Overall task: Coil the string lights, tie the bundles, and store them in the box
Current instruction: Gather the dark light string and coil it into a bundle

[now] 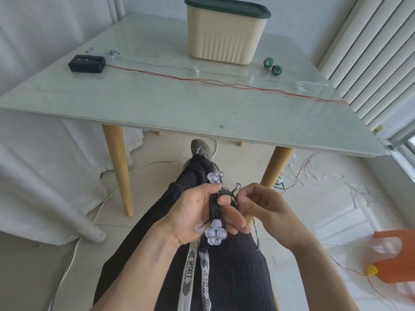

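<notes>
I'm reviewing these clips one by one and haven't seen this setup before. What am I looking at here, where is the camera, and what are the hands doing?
There is no machine: a person wears one wide-angle camera on the head, looking down at their own hands above their lap.

The left hand has its grip around a coiled bundle of black-wired string lights with clear round bulbs. The right hand pinches the bundle's wire near the top.

Ahead is a pale glossy table. On it stand a cream ribbed storage box with a dark green lid, a small black battery case, thin red wire running across the table, and two small green rolls. More loose wire lies on the floor to the right.
</notes>
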Action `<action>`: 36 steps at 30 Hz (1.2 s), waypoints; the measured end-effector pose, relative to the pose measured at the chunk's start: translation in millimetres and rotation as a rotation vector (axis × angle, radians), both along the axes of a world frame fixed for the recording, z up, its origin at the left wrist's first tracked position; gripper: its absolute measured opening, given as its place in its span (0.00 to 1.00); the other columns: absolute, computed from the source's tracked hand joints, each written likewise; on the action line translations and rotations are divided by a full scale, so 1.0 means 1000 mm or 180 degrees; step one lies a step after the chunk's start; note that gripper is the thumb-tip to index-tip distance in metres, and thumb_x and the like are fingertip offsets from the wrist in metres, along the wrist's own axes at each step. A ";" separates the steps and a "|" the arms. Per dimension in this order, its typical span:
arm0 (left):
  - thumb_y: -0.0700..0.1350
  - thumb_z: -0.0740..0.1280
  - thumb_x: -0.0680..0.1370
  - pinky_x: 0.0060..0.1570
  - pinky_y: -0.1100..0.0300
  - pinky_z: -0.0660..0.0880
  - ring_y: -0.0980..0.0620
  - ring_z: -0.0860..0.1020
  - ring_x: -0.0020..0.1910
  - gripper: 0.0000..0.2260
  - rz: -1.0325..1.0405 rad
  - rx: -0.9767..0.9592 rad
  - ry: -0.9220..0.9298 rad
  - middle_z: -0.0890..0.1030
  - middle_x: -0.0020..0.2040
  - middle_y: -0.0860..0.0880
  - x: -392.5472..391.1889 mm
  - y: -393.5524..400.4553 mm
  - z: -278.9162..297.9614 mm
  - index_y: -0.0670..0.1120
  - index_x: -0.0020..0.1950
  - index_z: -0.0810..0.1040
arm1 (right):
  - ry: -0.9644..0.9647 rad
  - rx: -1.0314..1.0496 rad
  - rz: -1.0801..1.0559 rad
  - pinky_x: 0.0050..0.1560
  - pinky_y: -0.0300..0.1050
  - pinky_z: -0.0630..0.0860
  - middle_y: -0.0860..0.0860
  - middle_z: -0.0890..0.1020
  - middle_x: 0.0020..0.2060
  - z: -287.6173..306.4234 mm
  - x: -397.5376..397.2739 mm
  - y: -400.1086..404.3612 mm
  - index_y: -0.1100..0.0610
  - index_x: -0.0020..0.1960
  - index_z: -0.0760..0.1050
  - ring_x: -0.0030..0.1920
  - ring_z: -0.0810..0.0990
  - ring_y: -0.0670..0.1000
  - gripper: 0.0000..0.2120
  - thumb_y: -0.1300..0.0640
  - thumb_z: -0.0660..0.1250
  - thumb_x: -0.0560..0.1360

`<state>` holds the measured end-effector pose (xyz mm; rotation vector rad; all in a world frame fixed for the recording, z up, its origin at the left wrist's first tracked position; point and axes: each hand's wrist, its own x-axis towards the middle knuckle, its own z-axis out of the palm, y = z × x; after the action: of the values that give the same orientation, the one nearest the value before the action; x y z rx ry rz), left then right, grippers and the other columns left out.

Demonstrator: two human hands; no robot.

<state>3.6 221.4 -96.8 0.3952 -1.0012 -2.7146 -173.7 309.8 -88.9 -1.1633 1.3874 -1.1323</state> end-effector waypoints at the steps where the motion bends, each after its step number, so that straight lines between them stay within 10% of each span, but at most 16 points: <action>1: 0.52 0.58 0.76 0.45 0.54 0.80 0.33 0.83 0.47 0.14 -0.0009 0.0090 0.0089 0.84 0.43 0.34 0.000 -0.002 -0.001 0.46 0.35 0.72 | -0.0101 0.0101 0.0074 0.40 0.39 0.76 0.54 0.80 0.36 -0.001 -0.001 0.001 0.65 0.49 0.75 0.35 0.78 0.49 0.12 0.55 0.69 0.77; 8: 0.51 0.56 0.79 0.31 0.60 0.73 0.43 0.83 0.33 0.17 0.0494 -0.0050 -0.0260 0.85 0.41 0.37 0.004 -0.006 0.007 0.47 0.33 0.73 | 0.0100 0.0612 0.0174 0.43 0.57 0.84 0.60 0.80 0.51 -0.003 -0.008 0.004 0.66 0.50 0.76 0.50 0.82 0.55 0.12 0.60 0.73 0.72; 15: 0.52 0.61 0.77 0.20 0.66 0.67 0.54 0.71 0.19 0.12 0.1735 0.0166 -0.0341 0.79 0.29 0.48 0.016 -0.018 0.013 0.48 0.36 0.70 | 0.1001 0.0892 -0.0075 0.35 0.45 0.70 0.53 0.77 0.26 0.004 -0.041 0.022 0.60 0.40 0.81 0.28 0.72 0.50 0.12 0.54 0.70 0.78; 19: 0.50 0.60 0.80 0.21 0.68 0.67 0.55 0.72 0.21 0.12 0.2332 0.0206 -0.0418 0.79 0.30 0.49 0.022 -0.027 0.006 0.47 0.38 0.73 | 0.1090 0.0723 -0.0634 0.39 0.49 0.68 0.52 0.75 0.25 0.002 -0.057 0.033 0.55 0.36 0.81 0.28 0.70 0.50 0.16 0.44 0.68 0.75; 23: 0.50 0.56 0.84 0.26 0.68 0.72 0.56 0.78 0.27 0.15 0.2453 0.0232 -0.0455 0.85 0.37 0.50 0.020 -0.028 0.002 0.44 0.49 0.79 | 0.0729 0.0415 -0.0963 0.34 0.45 0.65 0.50 0.69 0.26 0.004 -0.049 0.036 0.57 0.39 0.83 0.28 0.65 0.51 0.10 0.57 0.69 0.78; 31: 0.38 0.61 0.82 0.36 0.60 0.76 0.45 0.85 0.46 0.10 0.1928 -0.0524 -0.0890 0.85 0.52 0.40 0.004 -0.013 -0.003 0.34 0.58 0.75 | 0.1365 0.0796 0.1158 0.33 0.39 0.70 0.46 0.81 0.27 0.046 0.010 0.037 0.47 0.31 0.80 0.28 0.74 0.43 0.12 0.62 0.69 0.68; 36: 0.32 0.62 0.80 0.52 0.54 0.79 0.38 0.83 0.53 0.13 0.0796 -0.1238 -0.0657 0.84 0.55 0.37 0.003 0.001 -0.013 0.34 0.64 0.71 | 0.0907 0.0484 0.1364 0.36 0.36 0.72 0.44 0.79 0.26 0.050 0.024 0.037 0.48 0.33 0.79 0.27 0.73 0.43 0.13 0.64 0.69 0.71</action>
<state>6.2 221.9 -110.3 0.6815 -1.3947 -2.2259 -149.4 346.4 -38.4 -1.4630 1.3208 -0.5660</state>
